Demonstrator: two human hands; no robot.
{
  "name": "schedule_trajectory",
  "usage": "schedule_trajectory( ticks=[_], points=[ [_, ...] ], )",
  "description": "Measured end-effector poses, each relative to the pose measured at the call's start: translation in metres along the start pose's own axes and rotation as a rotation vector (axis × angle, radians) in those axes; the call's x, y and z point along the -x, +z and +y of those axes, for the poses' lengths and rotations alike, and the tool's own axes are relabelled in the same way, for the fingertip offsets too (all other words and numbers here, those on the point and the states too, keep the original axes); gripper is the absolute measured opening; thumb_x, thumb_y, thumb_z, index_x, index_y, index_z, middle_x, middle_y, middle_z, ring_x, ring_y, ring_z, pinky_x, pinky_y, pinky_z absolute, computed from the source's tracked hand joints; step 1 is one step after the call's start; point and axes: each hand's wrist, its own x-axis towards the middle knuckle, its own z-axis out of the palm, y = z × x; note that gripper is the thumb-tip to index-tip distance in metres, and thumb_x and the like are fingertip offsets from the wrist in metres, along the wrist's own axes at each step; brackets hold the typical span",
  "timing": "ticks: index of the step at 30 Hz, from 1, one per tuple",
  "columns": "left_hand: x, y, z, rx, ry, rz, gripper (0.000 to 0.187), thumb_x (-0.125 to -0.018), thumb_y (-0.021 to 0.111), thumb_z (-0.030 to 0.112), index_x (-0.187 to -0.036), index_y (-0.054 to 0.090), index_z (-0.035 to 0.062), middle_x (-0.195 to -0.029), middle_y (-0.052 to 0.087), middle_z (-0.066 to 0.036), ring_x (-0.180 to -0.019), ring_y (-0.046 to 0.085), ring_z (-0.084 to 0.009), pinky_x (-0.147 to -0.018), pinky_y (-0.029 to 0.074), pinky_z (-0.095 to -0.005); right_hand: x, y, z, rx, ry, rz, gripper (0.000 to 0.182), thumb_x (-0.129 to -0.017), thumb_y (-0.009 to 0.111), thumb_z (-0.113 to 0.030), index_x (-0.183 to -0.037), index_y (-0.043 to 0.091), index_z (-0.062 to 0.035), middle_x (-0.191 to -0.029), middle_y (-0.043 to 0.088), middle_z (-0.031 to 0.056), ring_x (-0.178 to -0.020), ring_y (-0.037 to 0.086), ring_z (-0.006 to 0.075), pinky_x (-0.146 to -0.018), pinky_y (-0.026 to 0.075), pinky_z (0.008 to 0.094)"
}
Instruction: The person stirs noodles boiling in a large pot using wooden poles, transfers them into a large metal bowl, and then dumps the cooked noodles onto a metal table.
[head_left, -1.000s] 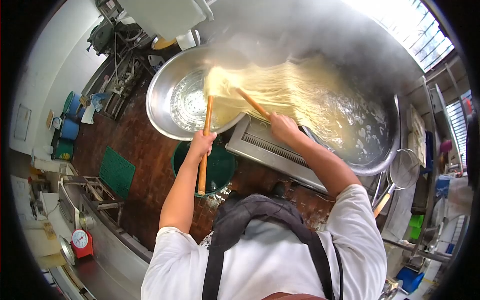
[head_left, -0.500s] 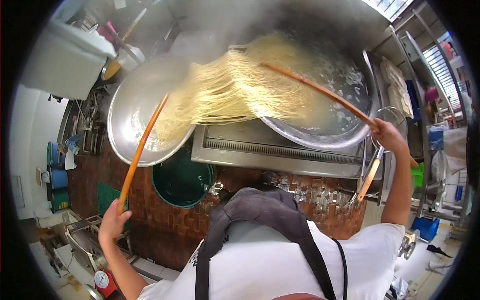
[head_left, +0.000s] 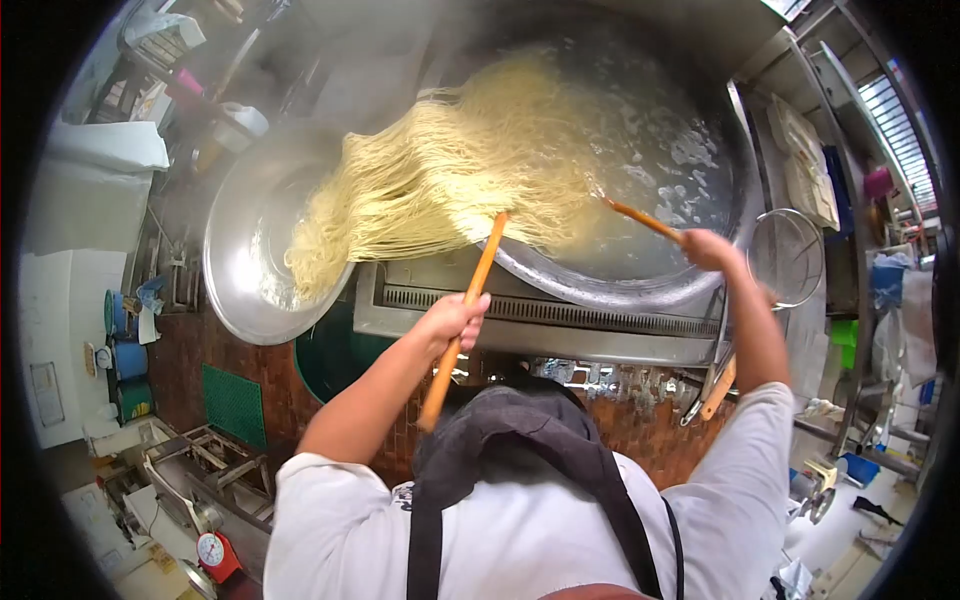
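My left hand (head_left: pixel 455 325) closes round a wooden stick (head_left: pixel 485 262) near the middle of the frame, its upper end against the lower edge of the noodles (head_left: pixel 420 190). My right hand (head_left: pixel 708 250), right of centre, grips a second stick (head_left: pixel 645 217) that points up and left to the cloudy water in the big vat (head_left: pixel 600 288). The noodles stretch across the upper middle, from that water over the vat's rim and down into the metal basin (head_left: pixel 245 290) at left. A round strainer (head_left: pixel 785 258) sits just beside my right hand.
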Motion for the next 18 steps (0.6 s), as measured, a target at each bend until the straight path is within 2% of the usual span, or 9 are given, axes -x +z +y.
schedule_trajectory(
  ticks=[1,2,4,7,10,13,16,17,18],
  points=[
    [-0.025,0.001,-0.004,0.029,0.069,0.029,0.029,-0.099,0.063,0.03,-0.085,0.041,0.0158,-0.062,0.041,0.005,-0.044,0.037,-0.0052,-0.039,0.034,-0.0238,-0.019,0.035,-0.011,-0.109,-0.119,0.025,0.017,-0.092,0.055,-0.018,-0.094,0.063,-0.003,-0.077,0.066,0.0124,-0.068,0.062,0.0228,-0.06,0.051,0.0408],
    [-0.047,0.002,-0.009,0.059,0.142,0.058,0.029,-0.099,0.064,0.029,-0.086,0.041,0.0159,-0.062,0.041,0.005,-0.044,0.037,-0.0052,-0.039,0.034,-0.0239,-0.035,0.068,-0.029,-0.122,-0.145,0.141,0.016,-0.087,0.057,-0.014,-0.097,0.064,-0.0034,-0.081,0.067,0.0164,-0.074,0.065,0.0283,-0.066,0.051,0.0434],
    [-0.072,0.004,-0.019,-0.028,0.271,0.186,0.032,-0.095,0.068,0.031,-0.091,0.042,0.0137,-0.062,0.042,0.004,-0.043,0.04,-0.0066,-0.037,0.037,-0.025,-0.031,0.098,-0.083,-0.364,-0.112,0.128,0.02,-0.083,0.064,-0.013,-0.1,0.063,-0.0023,-0.089,0.068,0.0206,-0.086,0.066,0.0352,-0.078,0.051,0.0453],
    [-0.079,-0.014,-0.025,-0.16,0.44,0.272,0.03,-0.095,0.069,0.028,-0.095,0.044,0.0116,-0.059,0.043,0.003,-0.038,0.041,-0.0081,-0.034,0.035,-0.0262,-0.032,0.131,-0.138,-0.67,-0.158,0.111,0.022,-0.082,0.068,-0.014,-0.097,0.059,-0.0008,-0.082,0.062,0.0151,-0.079,0.061,0.0271,-0.075,0.049,0.0412],
    [-0.053,-0.045,-0.025,-0.222,0.529,0.296,0.027,-0.095,0.068,0.025,-0.095,0.046,0.0095,-0.058,0.045,0.002,-0.036,0.041,-0.0094,-0.033,0.034,-0.0274,-0.001,0.112,-0.202,-0.722,-0.253,0.172,0.022,-0.083,0.067,-0.016,-0.096,0.057,-0.0007,-0.077,0.059,0.013,-0.074,0.058,0.0244,-0.071,0.048,0.0404],
    [-0.014,-0.07,-0.025,-0.247,0.643,0.346,0.026,-0.093,0.069,0.024,-0.094,0.05,0.0059,-0.058,0.049,0.0,-0.036,0.043,-0.0106,-0.034,0.034,-0.0282,0.028,0.094,-0.259,-0.81,-0.294,0.157,0.018,-0.084,0.067,-0.013,-0.089,0.052,-0.0049,-0.067,0.049,0.0022,-0.057,0.049,0.0131,-0.053,0.041,0.0331],
    [0.037,-0.1,-0.021,-0.247,0.714,0.398,0.026,-0.093,0.069,0.024,-0.097,0.05,0.0068,-0.06,0.049,0.001,-0.039,0.043,-0.0093,-0.035,0.034,-0.0262,0.054,0.078,-0.318,-0.855,-0.389,0.138,0.018,-0.085,0.066,-0.014,-0.088,0.05,-0.005,-0.063,0.048,0.001,-0.049,0.047,0.0124,-0.048,0.04,0.0323],
    [0.059,-0.11,-0.017,-0.215,0.726,0.393,0.027,-0.093,0.07,0.025,-0.098,0.051,0.0064,-0.061,0.05,0.001,-0.04,0.044,-0.0089,-0.037,0.035,-0.0253,0.063,0.07,-0.34,-0.755,-0.371,0.143,0.024,-0.084,0.066,-0.019,-0.094,0.054,-0.0009,-0.071,0.056,0.0087,-0.063,0.057,0.0212,-0.06,0.047,0.0384],
    [0.078,-0.119,-0.014,-0.163,0.75,0.406,0.028,-0.093,0.07,0.025,-0.098,0.051,0.0064,-0.062,0.051,0.001,-0.04,0.044,-0.009,-0.037,0.034,-0.0252,0.068,0.066,-0.361,-0.761,-0.378,0.135,0.024,-0.084,0.066,-0.019,-0.094,0.054,-0.0009,-0.071,0.057,0.0088,-0.063,0.057,0.0212,-0.061,0.047,0.0383]
  ],
)
